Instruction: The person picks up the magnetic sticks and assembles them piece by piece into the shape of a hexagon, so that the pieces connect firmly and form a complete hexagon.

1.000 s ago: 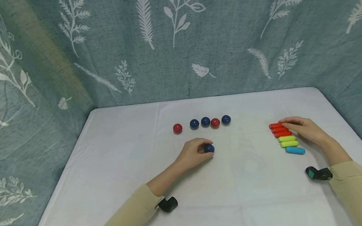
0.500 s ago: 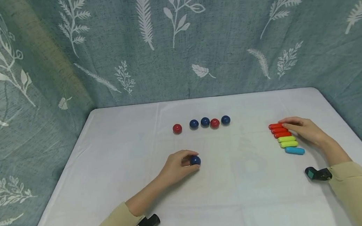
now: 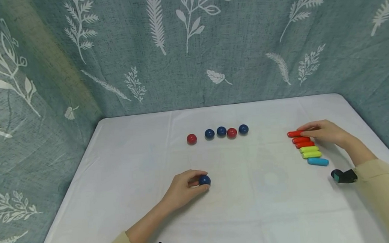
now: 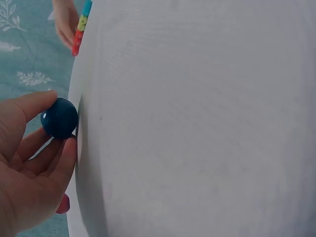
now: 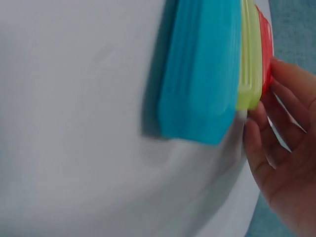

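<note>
My left hand (image 3: 182, 190) pinches a glossy dark blue ball (image 3: 204, 180) between thumb and fingers, left of the table's middle. The left wrist view has this ball (image 4: 59, 118) at the fingertips, over the white cloth. On the right, my right hand (image 3: 327, 131) grips the right end of the farthest red ridged stick (image 3: 294, 133), which now sits slightly apart from its row. Nearer in that row lie two more red sticks (image 3: 304, 144), two yellow-green sticks (image 3: 311, 154) and a blue stick (image 3: 317, 161). In the right wrist view the blue stick (image 5: 202, 74) partly hides the others.
Along the back of the white-covered table (image 3: 142, 147) stand a red ball (image 3: 191, 139) at the left, then two blue balls (image 3: 221, 131), another red ball (image 3: 232, 132) and a blue ball (image 3: 243, 129). A patterned green curtain (image 3: 251, 57) hangs behind and at the sides.
My left hand has drawn the blue ball nearer and leftward. The right hand has shifted the far red stick a little left and away from the row.
</note>
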`<state>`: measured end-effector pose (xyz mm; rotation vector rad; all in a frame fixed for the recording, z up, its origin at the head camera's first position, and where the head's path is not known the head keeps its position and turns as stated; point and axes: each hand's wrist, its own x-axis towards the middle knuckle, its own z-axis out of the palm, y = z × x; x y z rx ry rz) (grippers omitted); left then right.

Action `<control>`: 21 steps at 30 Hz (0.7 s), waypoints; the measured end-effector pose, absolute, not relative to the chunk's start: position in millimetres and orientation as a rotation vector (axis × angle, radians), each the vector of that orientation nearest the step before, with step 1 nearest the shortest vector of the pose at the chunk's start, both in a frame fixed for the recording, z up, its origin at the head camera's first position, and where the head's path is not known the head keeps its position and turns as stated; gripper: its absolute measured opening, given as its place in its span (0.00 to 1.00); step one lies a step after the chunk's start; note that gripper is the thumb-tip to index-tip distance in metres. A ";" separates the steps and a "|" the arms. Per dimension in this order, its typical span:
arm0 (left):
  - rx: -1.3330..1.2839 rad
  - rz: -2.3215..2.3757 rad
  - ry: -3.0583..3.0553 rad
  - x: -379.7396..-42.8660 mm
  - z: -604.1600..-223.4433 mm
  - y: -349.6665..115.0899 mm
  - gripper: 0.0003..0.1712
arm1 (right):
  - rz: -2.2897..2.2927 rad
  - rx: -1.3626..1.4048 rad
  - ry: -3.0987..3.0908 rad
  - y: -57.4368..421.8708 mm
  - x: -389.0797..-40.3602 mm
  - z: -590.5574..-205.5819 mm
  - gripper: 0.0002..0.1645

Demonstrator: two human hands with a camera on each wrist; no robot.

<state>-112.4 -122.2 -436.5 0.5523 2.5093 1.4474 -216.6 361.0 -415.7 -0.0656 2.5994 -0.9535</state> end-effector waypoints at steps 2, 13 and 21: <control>0.561 1.461 2.499 -112.6 -437.0 -122.2 0.20 | -0.908 -0.081 2.635 353.4 -219.0 -412.4 0.32; 0.590 1.466 2.493 -112.2 -440.3 -122.3 0.21 | -0.869 -0.422 2.749 303.7 -216.9 -411.6 0.17; 0.606 1.442 2.507 -110.2 -442.0 -121.8 0.21 | -0.927 -0.697 2.703 260.7 -206.3 -419.6 0.13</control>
